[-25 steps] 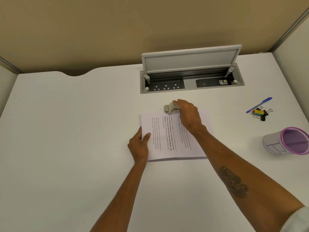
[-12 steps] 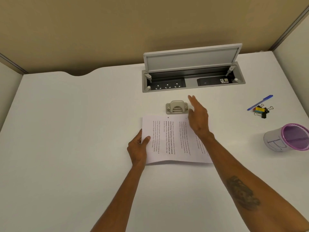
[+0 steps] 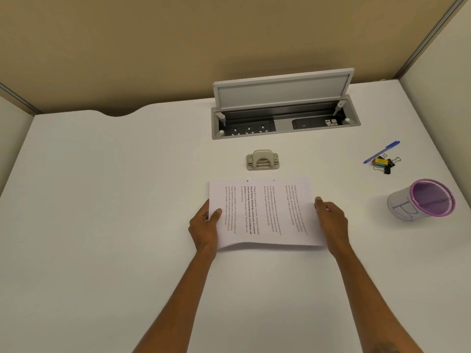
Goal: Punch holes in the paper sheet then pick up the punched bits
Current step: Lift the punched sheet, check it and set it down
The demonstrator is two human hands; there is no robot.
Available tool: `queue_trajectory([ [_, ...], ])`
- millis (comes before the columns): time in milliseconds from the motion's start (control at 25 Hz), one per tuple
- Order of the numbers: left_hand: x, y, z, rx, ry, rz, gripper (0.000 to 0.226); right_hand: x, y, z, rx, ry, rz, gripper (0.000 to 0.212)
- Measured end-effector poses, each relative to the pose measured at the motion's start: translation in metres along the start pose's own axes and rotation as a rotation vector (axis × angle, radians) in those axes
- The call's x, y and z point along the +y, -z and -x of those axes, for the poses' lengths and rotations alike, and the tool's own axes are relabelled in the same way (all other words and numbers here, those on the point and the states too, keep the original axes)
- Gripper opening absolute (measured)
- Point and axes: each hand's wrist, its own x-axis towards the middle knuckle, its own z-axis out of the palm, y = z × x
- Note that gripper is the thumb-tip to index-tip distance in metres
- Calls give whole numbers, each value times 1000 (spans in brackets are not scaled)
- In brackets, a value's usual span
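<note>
The paper (image 3: 265,212) lies mid-desk (image 3: 102,225), with the hole punch (image 3: 262,160) apart from it at 12 o'clock. The left hand (image 3: 204,225) pinches the paper's 9 o'clock edge, thumb on top and fingers hidden beneath. The right hand (image 3: 331,220) touches the 3 o'clock edge; its fingers are hidden, so I cannot tell whether it grips.

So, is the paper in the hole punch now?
No, a visible gap separates the paper sheet from the hole punch.

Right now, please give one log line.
paper sheet: two holes, far edge; hole punch: apart; left hand: pinches left edge; right hand: at right edge
</note>
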Motion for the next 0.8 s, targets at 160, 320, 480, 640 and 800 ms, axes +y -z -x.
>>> queue_trajectory([
  [160,-3,1,4,27,0,-4,49,24,12,16,-175,-215,-675,31],
  [320,-6,-2,14,41,9,-22,46,31,-17,48,-268,-245,-1248,42],
  [480,-14,-8,36,37,29,4,44,20,-53,83,-204,-276,-1369,43],
  [640,-23,-5,53,3,49,29,31,18,-69,94,-50,-345,-1167,47],
  [800,-16,11,37,-1,190,91,30,32,-48,81,-150,-329,-1024,47],
])
